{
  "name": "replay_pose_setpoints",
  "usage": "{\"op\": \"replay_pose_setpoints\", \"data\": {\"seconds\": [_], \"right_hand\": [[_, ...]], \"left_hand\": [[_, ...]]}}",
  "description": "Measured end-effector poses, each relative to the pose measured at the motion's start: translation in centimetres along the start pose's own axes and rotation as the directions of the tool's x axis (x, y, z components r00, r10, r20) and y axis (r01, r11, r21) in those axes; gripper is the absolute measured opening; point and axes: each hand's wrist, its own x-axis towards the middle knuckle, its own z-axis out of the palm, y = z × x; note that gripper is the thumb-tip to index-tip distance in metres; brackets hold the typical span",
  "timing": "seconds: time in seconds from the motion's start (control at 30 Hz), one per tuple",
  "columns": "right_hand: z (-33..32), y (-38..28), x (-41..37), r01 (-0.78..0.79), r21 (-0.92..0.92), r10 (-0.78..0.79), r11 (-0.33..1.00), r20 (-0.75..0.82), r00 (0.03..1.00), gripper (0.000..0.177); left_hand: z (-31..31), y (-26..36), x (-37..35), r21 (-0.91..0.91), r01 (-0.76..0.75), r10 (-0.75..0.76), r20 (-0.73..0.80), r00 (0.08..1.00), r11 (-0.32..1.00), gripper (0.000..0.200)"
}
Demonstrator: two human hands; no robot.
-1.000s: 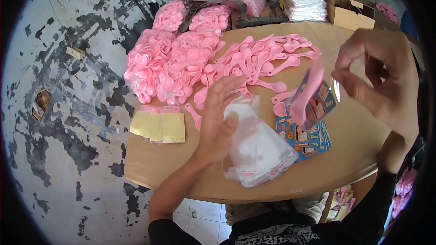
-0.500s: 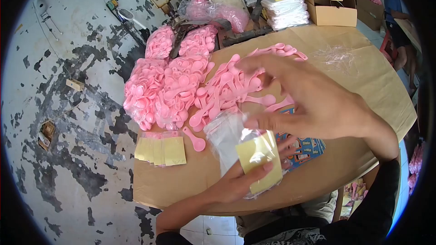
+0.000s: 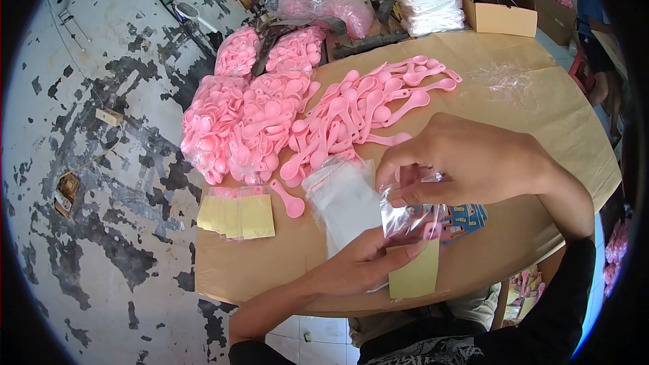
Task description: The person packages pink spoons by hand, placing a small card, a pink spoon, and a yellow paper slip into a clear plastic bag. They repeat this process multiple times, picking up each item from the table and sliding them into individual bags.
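My left hand [image 3: 365, 257] grips a clear plastic bag [image 3: 404, 220] with a yellow card [image 3: 414, 272] in its lower part. A bit of pink shows in the bag beside my left fingertips. At the bag's upper end, the fingers of my right hand [image 3: 476, 159] are bent and pinch the film. Under and left of my hands lies a stack of clear bags [image 3: 341, 196]. Blue printed cards [image 3: 468, 220] stick out from beneath my right hand. One pink measuring spoon [image 3: 289, 200] lies left of the stack, next to an overlapping row of bagged yellow cards [image 3: 236, 216].
A heap of loose pink spoons [image 3: 365, 105] spreads over the brown paper-covered table [image 3: 541, 108]. Bulging bags of spoons [image 3: 236, 128] stand at its left edge. Behind are stacked clear packets [image 3: 429, 10] and a cardboard box [image 3: 501, 13]. A person [image 3: 598, 47] sits at far right.
My right hand has come down from above the table and closed on the bag's upper end. The bag and yellow card in my left hand have shifted slightly right and turned more upright.
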Motion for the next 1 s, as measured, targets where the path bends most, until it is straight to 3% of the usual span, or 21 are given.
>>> {"op": "replay_pose_setpoints", "data": {"seconds": [0.13, 0.2, 0.3, 0.4, 0.53, 0.63, 1.0], "right_hand": [[0.5, -0.4, 0.1, 0.021, -0.052, -0.024, 0.998, -0.061, 0.998, 0.020], [1.2, -0.1, 0.4, 0.070, -0.117, -0.079, 0.991, -0.080, 0.994, 0.018], [2.2, 0.8, 1.3, 0.180, -0.557, -0.427, 0.811, -0.352, 0.833, 0.018], [1.7, 0.7, 1.0, 0.242, -0.502, -0.413, 0.831, -0.263, 0.872, 0.015], [2.7, 1.0, 1.3, 0.215, -0.595, -0.433, 0.774, -0.250, 0.866, 0.012], [3.0, 1.5, 1.5, 0.197, -0.667, -0.461, 0.718, -0.244, 0.853, 0.012], [3.4, 2.3, 1.7, 0.223, -0.754, -0.452, 0.617, -0.108, 0.886, 0.014]], "left_hand": [[-0.5, -1.6, 0.2, 0.013, -0.190, 0.187, -0.266, 0.946, 0.982, 0.039], [0.1, -0.5, 0.1, -0.078, -0.208, 0.179, -0.277, 0.944, 0.975, 0.037], [0.2, 0.2, -0.4, -0.075, -0.183, 0.148, -0.329, 0.933, 0.980, 0.038], [0.5, 0.8, -0.5, -0.037, -0.244, 0.213, -0.375, 0.902, 0.969, 0.037], [-0.2, -0.5, -0.3, 0.091, -0.271, 0.283, -0.433, 0.856, 0.958, 0.036], [-0.6, -0.1, -0.1, 0.107, -0.280, 0.299, -0.391, 0.870, 0.954, 0.043], [-2.2, -1.6, 0.2, 0.224, -0.097, 0.172, -0.348, 0.922, 0.970, 0.037]]}}
